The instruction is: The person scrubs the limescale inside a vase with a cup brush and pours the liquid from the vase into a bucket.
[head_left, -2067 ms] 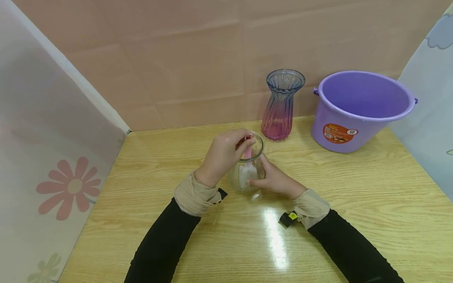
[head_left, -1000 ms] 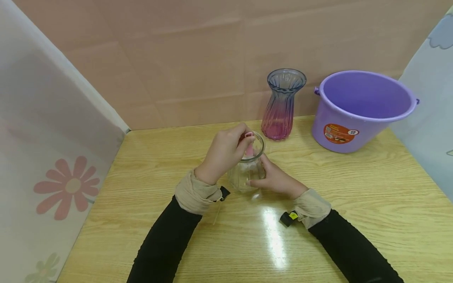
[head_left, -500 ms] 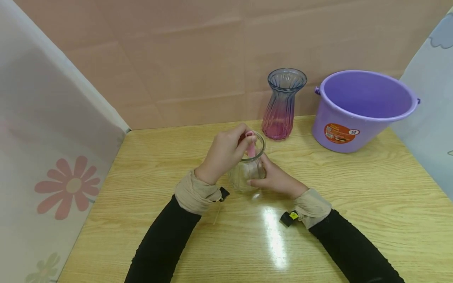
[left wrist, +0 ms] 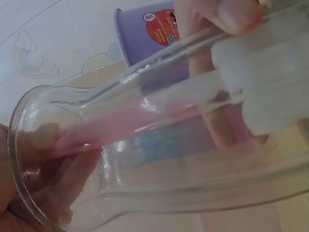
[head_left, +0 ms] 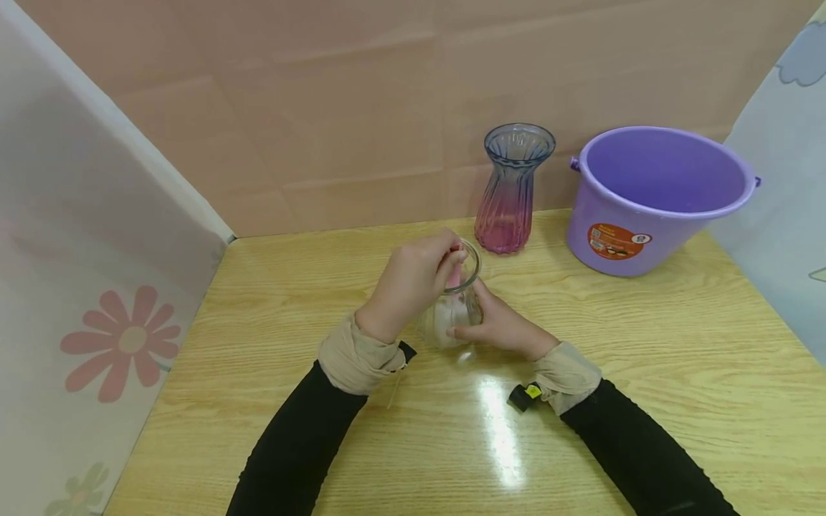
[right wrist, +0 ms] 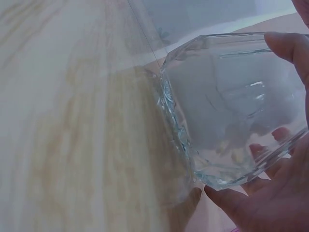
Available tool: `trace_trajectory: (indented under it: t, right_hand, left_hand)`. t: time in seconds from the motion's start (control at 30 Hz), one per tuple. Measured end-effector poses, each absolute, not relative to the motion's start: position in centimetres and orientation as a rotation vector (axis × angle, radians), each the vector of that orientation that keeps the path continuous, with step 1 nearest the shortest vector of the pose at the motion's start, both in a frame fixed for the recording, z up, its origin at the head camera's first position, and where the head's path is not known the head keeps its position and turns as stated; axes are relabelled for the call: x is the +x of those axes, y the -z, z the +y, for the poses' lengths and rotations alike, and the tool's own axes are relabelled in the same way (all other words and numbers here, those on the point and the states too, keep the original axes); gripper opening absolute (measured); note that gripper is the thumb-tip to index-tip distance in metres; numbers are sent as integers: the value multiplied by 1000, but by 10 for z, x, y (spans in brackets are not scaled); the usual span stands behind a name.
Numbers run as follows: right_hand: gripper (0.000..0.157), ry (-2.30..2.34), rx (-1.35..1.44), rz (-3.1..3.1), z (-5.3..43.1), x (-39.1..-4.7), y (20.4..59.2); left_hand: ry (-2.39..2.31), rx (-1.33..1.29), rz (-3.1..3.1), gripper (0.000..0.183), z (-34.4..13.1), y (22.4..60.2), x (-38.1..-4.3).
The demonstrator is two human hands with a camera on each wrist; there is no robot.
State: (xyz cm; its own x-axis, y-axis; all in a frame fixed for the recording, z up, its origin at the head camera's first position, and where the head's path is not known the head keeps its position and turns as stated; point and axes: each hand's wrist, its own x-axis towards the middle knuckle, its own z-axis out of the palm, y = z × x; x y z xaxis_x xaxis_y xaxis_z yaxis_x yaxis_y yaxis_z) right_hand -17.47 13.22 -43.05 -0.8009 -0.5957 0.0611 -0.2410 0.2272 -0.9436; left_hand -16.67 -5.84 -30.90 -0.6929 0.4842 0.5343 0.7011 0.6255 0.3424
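In the head view, a clear glass jar (head_left: pixel 434 324) stands mouth up at the table's middle. My right hand (head_left: pixel 505 324) grips its lower side, thumb at the front and fingers behind. At the mouth, my left hand (head_left: pixel 408 283) pinches the pink handle of a sponge brush (left wrist: pixel 125 125). The white sponge head (left wrist: pixel 275 72) is inside the jar, low down, seen through the glass in the left wrist view. The right wrist view shows the jar's thick faceted base (right wrist: pixel 231 101) close to the tabletop, the sponge a white blur within.
Behind the jar stands a ribbed glass vase (head_left: pixel 506 201), blue above and pink below. A purple bucket (head_left: pixel 603 208) with an orange label is at the back right. Cloth walls border the wood-grain table (head_left: pixel 271 315) at the back and sides.
The brush's white sponge head shows low in the jar now, where it was barely visible half a second and one second ago. Both hands keep their holds in nearly the same places.
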Motion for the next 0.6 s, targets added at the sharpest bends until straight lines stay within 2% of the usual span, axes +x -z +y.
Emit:
trace_trajectory:
  t: [0.27, 0.6]
  right_hand:
    - [112, 1591, -767, 2215, 132, -175, 430]
    - [114, 1588, -765, 2213, 131, -174, 430]
  left_hand:
    - [569, -1039, -2347, 7, -60, 310, -163]
    - [585, -1071, -2406, 6, -60, 307, -163]
